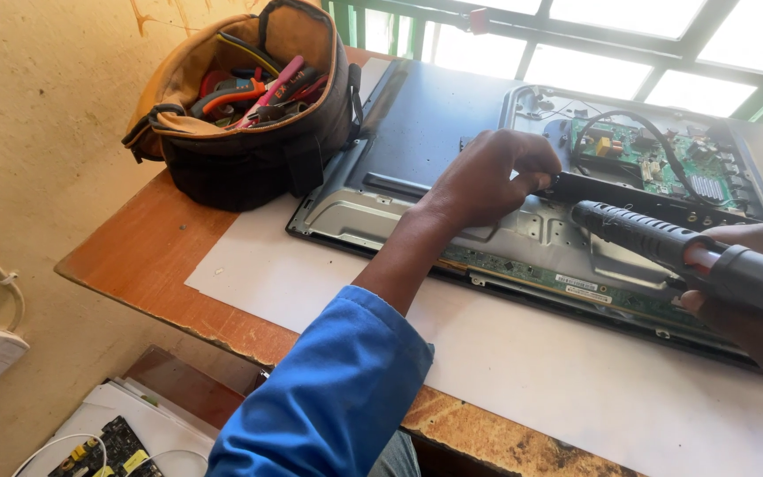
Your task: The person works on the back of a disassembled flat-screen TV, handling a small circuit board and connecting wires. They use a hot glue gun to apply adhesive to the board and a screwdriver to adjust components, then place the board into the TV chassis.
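Sunlit window bars ran behind a worn wooden table [147,256] where a flat grey television with its back panel removed [452,132] lay face down on white paper, filling the middle toward three o'clock. It was probably broad, thin and fragile, safest lifted by its metal frame edges, away from the exposed green circuit board [655,155] at two o'clock. The left hand [487,181] pressed on the chassis, fingers curled together on a black bar. The right hand [757,305] was clamped on a black cylindrical tool [673,247]. A brown tool bag [249,106] sat at ten o'clock.
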